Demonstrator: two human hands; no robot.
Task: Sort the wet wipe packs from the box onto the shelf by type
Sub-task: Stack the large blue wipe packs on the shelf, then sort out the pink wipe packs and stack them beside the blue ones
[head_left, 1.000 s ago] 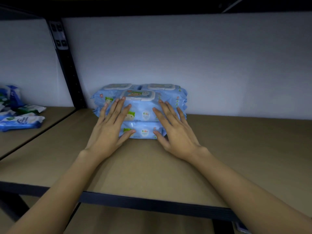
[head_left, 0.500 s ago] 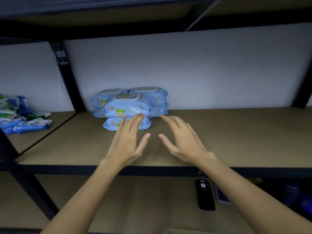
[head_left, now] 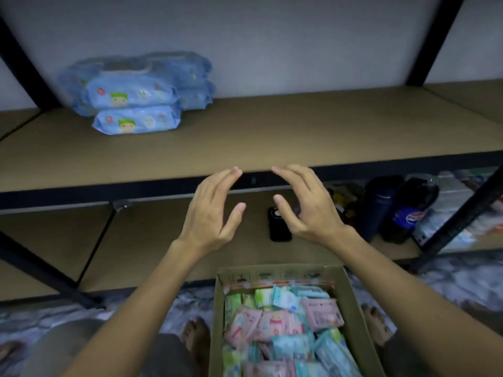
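Both hands — left (head_left: 209, 210) and right (head_left: 307, 208), fingers loosely spread, empty — hover above the box (head_left: 353, 308) of packs (head_left: 275, 325) (soft, light, probably slick film; best pinched across the flat faces).

- Blue wet wipe packs (head_left: 134, 100) lie stacked flat at the shelf's (head_left: 299, 131) back left.
- Cardboard box (head_left: 353, 308) stands open below, filled with pink, green and teal packs (head_left: 280, 330).

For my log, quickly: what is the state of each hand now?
Left hand: open, fingers relaxed, holding nothing.
Right hand: open, fingers loosely curved, holding nothing.
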